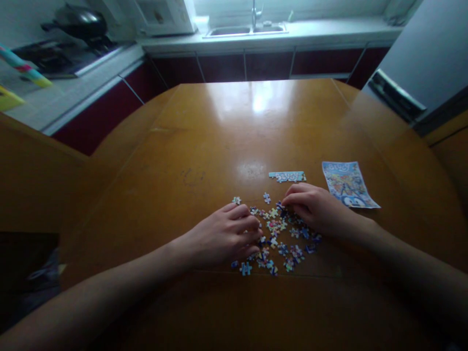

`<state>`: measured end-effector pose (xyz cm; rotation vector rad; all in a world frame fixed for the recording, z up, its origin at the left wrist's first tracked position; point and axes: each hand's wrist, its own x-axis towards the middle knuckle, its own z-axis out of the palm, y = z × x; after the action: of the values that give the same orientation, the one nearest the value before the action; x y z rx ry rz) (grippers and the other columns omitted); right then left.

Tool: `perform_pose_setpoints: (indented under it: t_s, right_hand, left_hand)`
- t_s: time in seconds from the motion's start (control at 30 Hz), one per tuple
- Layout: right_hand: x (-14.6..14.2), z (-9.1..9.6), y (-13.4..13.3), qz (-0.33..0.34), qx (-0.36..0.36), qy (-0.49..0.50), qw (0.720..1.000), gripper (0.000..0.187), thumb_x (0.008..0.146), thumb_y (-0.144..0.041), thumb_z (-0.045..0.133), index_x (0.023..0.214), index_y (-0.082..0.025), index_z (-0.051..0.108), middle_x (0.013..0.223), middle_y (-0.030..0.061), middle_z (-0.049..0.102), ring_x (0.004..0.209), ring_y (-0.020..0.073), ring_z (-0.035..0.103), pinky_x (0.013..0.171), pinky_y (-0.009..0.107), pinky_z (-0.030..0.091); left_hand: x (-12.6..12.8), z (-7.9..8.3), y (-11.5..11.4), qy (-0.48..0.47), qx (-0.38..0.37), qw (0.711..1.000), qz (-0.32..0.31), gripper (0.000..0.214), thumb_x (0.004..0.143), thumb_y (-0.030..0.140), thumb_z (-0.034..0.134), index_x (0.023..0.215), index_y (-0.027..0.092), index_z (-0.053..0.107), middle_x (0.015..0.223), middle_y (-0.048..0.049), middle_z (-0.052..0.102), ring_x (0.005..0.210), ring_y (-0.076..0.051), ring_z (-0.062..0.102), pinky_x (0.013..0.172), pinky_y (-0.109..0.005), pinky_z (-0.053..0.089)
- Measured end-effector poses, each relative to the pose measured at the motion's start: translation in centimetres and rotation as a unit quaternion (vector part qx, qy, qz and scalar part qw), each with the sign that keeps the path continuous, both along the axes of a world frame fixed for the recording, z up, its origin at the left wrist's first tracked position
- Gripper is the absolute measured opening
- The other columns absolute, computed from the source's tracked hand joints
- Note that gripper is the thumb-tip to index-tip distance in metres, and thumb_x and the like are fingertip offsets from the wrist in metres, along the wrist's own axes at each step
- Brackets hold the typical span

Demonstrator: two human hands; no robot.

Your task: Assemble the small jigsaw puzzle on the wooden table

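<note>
A loose pile of jigsaw puzzle pieces (274, 225) lies on the table between my hands. My left hand (234, 231) rests palm down over the pile's left side, its fingers bent and apart, covering some pieces. From the right, my right hand (314, 204) reaches over the pile with fingertips pinched at a dark blue puzzle piece (280, 206); its thumb is mostly hidden. Just beyond that hand is a joined strip of puzzle pieces (288, 176) with lettering. To its right lies a colourful picture sheet (346, 183) with cartoon figures.
The brown wooden table (183, 146) has rounded sides. Behind it runs a counter with a sink (248, 30). A dark pan (80, 24) sits on the stove at the far left, and a grey appliance (420, 58) stands at the right.
</note>
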<state>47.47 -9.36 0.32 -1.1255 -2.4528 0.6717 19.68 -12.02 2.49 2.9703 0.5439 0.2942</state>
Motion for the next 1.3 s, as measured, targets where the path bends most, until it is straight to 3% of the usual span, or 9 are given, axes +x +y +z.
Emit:
perform_pose_setpoints:
  t_s: [0.33, 0.53, 0.77, 1.13, 1.3]
  right_hand:
    - [0.0, 0.1, -0.1, 0.001, -0.003, 0.002, 1.000, 0.027, 0.088, -0.011, 0.050, 0.093, -0.022, 0.073, 0.094, 0.0062, 0.067, 0.090, 0.0192, 0.061, 0.081, 0.034, 0.050]
    - [0.0, 0.1, 0.0, 0.006, -0.005, 0.001, 1.000, 0.026, 0.088, -0.011, 0.050, 0.094, -0.022, 0.073, 0.095, 0.0061, 0.067, 0.090, 0.0192, 0.061, 0.081, 0.034, 0.050]
    - [0.0, 0.1, -0.1, 0.006, -0.011, 0.004, 1.000, 0.027, 0.088, -0.012, 0.050, 0.094, -0.021, 0.074, 0.095, 0.0065, 0.068, 0.088, 0.0194, 0.061, 0.079, 0.034, 0.050]
    - [0.0, 0.1, 0.0, -0.001, -0.006, 0.005, 1.000, 0.027, 0.087, -0.011, 0.051, 0.094, -0.023, 0.074, 0.094, 0.0060, 0.068, 0.089, 0.0194, 0.062, 0.079, 0.034, 0.051]
    - [0.0, 0.1, -0.1, -0.002, -0.009, 0.013, 1.000, 0.026, 0.087, -0.012, 0.051, 0.093, -0.022, 0.074, 0.095, 0.0059, 0.069, 0.089, 0.0198, 0.063, 0.080, 0.034, 0.051]
  left_hand:
    - [-1.1, -0.3, 1.5, -0.061, -0.042, 0.997, -0.026, 0.016, 0.094, 0.032, 0.064, 0.107, 0.024, 0.068, 0.111, -0.0014, 0.073, 0.091, -0.019, 0.058, 0.083, -0.034, 0.048]
    - [-1.9, -0.7, 3.2, -0.177, -0.070, 0.980, 0.053, 0.017, 0.091, 0.019, 0.060, 0.105, 0.025, 0.069, 0.103, -0.0030, 0.073, 0.087, -0.016, 0.060, 0.082, -0.033, 0.049]
    - [-2.0, -1.4, 4.0, -0.161, -0.085, 0.981, 0.061, 0.016, 0.091, 0.020, 0.059, 0.103, 0.025, 0.069, 0.098, -0.0046, 0.070, 0.088, -0.018, 0.057, 0.084, -0.034, 0.048]
    - [-1.2, -2.2, 2.5, -0.115, -0.029, 0.991, 0.061, 0.009, 0.090, 0.030, 0.068, 0.097, 0.027, 0.072, 0.087, -0.0029, 0.060, 0.081, -0.017, 0.049, 0.074, -0.030, 0.042]
    - [-1.9, -2.3, 3.7, -0.156, -0.053, 0.980, 0.111, 0.009, 0.091, 0.026, 0.065, 0.090, 0.022, 0.073, 0.085, -0.0044, 0.057, 0.082, -0.017, 0.049, 0.075, -0.031, 0.043]
